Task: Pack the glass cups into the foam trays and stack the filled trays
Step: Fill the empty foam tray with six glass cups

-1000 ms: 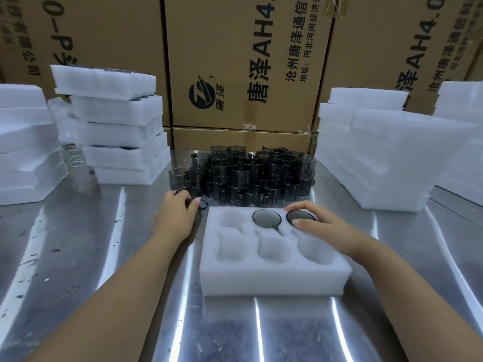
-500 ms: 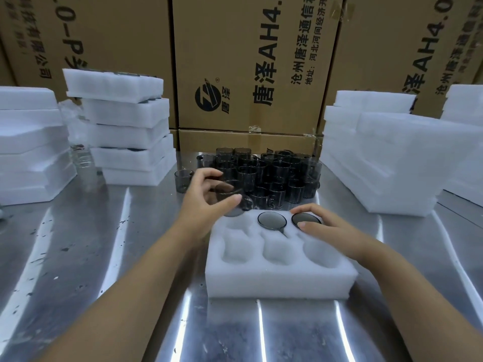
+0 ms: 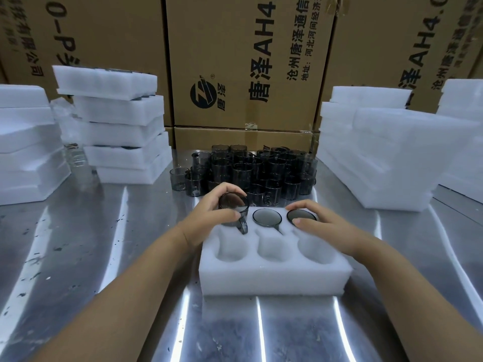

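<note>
Left hand grasps cup over upper-left pocket of tray, frame centre. Right hand relaxed, fingers straight, resting on tray. Risk: handle misses slot, cup jams tilted, glass knocks middle cup.

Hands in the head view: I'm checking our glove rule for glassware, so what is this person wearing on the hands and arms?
Nothing that shows. The left hand and right hand are both bare: no gloves, rings or tape. The left forearm and right forearm are bare too, with no sleeve, watch or band anywhere up to the frame's edge.
</note>
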